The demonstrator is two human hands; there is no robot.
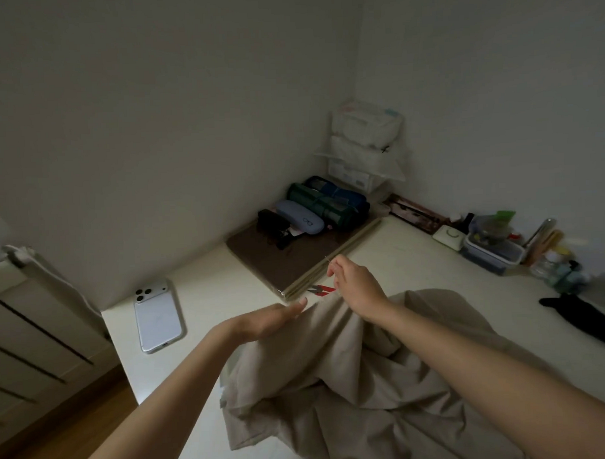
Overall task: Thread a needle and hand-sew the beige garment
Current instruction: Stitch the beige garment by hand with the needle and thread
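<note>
The beige garment (333,376) lies bunched on the white table in front of me. My left hand (273,319) grips a raised fold of it at its upper left edge, fingers stretched forward. My right hand (356,284) is lifted above the cloth with thumb and forefinger pinched on a thin needle (328,261) whose tip pokes out up-left. The thread is too fine to make out. Small red-handled snips (322,289) lie on the table just beyond the cloth, between my hands.
A white phone (158,315) lies face down at the left. A brown mat (295,260) holds glasses cases and rolled pouches (327,202) near the wall corner. Plastic tubs (494,248) and bottles line the right wall; a black cloth (585,319) lies right.
</note>
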